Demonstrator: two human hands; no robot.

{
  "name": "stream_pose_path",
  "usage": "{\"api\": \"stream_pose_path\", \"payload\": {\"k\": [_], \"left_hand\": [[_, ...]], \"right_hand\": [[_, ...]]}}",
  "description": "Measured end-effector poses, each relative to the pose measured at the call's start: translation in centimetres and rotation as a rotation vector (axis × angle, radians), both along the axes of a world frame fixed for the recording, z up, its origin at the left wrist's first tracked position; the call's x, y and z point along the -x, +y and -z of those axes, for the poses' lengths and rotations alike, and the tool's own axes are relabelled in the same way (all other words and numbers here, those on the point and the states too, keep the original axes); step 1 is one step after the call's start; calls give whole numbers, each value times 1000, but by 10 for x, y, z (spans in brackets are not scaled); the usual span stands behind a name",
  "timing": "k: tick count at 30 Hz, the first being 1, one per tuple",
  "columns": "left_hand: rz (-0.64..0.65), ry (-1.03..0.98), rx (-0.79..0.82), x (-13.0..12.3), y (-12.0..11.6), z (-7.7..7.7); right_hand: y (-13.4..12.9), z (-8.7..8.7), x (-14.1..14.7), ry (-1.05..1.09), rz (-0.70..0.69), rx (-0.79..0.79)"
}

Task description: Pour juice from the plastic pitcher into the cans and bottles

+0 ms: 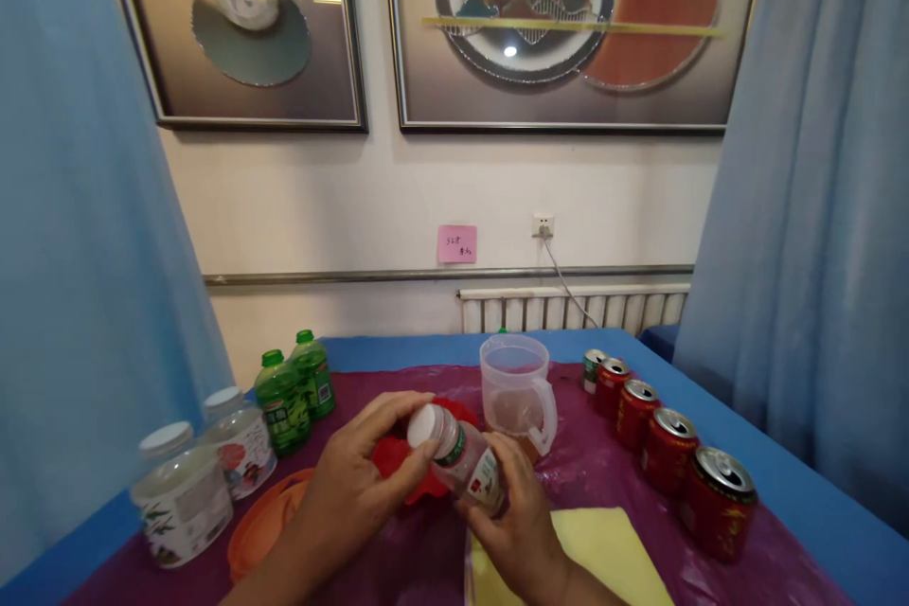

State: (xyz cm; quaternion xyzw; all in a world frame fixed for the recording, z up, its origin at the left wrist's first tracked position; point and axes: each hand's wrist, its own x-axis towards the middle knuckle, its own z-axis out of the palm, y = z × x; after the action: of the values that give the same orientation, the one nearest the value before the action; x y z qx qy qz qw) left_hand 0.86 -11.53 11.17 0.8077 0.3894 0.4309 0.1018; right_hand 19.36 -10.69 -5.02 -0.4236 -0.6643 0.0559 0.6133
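Observation:
My right hand [515, 511] is wrapped round a small clear bottle [458, 450] with a green neck band and a pale label. The bottle is tilted, its top pointing to the upper left. At that end, the thumb and fingers of my left hand [369, 454] pinch the white cap [424, 426], which sits on the bottle's mouth. Behind the bottle is a red item [401, 464], partly hidden by my hands. A translucent measuring jug [515, 379] with a handle stands just beyond my right hand. Below that hand lies a yellow cloth or sheet [603, 544].
Several open drink cans [721, 502] line the right side. At left stand two white-capped jars [183, 502], two green bottles [282, 402] and an orange lid or dish [259, 521]. Purple sheeting [589, 483] covers part of the blue table [816, 483]. Behind is a wall with a radiator [611, 308].

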Motion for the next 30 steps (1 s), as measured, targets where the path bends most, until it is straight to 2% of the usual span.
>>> {"api": "stream_pose_path", "payload": {"k": [4, 8, 12, 16, 21, 24, 27, 30], "left_hand": [[7, 136, -72, -3, -1, -7], [-12, 187, -85, -3, -3, -10], [26, 171, -61, -1, -2, -13], [84, 167, 11, 0, 2, -25], [209, 151, 177, -7, -1, -41], [215, 79, 251, -15, -4, -40], [191, 22, 240, -17, -4, -33], [306, -71, 335, -16, -1, -25]], "right_hand": [[-2, 2, -6, -66, 98, -69], [-4, 1, -8, -83, 83, -74], [-7, 0, -6, -72, 91, -72], [-10, -3, -6, -53, 64, -60], [-9, -6, -7, -33, 17, -49], [-9, -8, -8, -28, -18, -41], [-11, -12, -7, 10, -49, -26], [-14, -17, -7, 45, -130, -9]]}}
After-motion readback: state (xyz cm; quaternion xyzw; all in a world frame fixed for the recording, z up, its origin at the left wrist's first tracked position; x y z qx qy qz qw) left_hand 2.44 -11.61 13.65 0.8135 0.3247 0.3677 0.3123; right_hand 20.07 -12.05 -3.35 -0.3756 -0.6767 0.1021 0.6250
